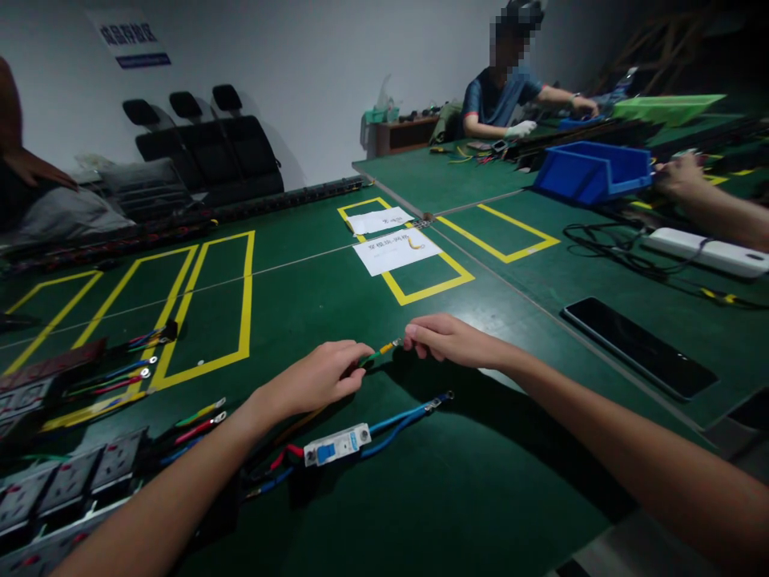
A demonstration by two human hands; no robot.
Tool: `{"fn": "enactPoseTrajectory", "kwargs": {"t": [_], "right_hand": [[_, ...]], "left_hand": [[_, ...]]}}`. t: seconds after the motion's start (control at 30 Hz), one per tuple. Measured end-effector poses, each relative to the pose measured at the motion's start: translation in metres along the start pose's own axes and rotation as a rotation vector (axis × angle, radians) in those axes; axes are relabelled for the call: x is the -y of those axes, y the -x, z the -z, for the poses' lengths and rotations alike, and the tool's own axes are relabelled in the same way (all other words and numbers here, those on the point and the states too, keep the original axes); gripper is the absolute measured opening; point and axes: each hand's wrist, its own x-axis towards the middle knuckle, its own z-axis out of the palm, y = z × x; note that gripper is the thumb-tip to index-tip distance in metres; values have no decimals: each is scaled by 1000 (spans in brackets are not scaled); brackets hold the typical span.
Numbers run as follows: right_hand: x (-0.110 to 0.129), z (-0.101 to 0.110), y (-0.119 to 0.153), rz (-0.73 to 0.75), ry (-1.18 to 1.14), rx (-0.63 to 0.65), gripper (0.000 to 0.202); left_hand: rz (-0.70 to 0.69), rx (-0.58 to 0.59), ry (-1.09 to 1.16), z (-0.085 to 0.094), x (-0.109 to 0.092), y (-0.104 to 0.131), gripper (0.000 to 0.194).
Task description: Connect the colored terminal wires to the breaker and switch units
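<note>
Left hand (324,375) is clamping the green-and-yellow wire (385,350) between thumb and fingers, near the centre of the view, above the green tabletop (481,473). Right hand (444,340), at three o'clock from the wire, is curling its fingers close by the ring terminal (396,343); whether they are clamped on it, I cannot tell. At seven o'clock, a circuit breaker (337,445) is lying with blue wires (400,421) extending towards two o'clock. Farther out, a smartphone (640,346) is lying at three o'clock, two paper sheets (390,260) at twelve.
</note>
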Motion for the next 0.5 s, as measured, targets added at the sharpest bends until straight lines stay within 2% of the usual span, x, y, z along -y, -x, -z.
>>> {"fn": "enactPoseTrajectory", "kwargs": {"t": [0.1, 0.23, 0.4, 0.5], "right_hand": [[3, -9, -1, -1, -25, 30, 38], [7, -18, -1, 23, 11, 1, 34], [6, -14, 2, 25, 196, -78, 34], [5, -11, 2, 38, 146, -106, 32]], "left_hand": [[-21, 4, 14, -1, 0, 0, 27], [-16, 23, 42, 0, -1, 1, 31], [36, 28, 54, 3, -5, 4, 40], [37, 31, 49, 4, -7, 5, 34]]}}
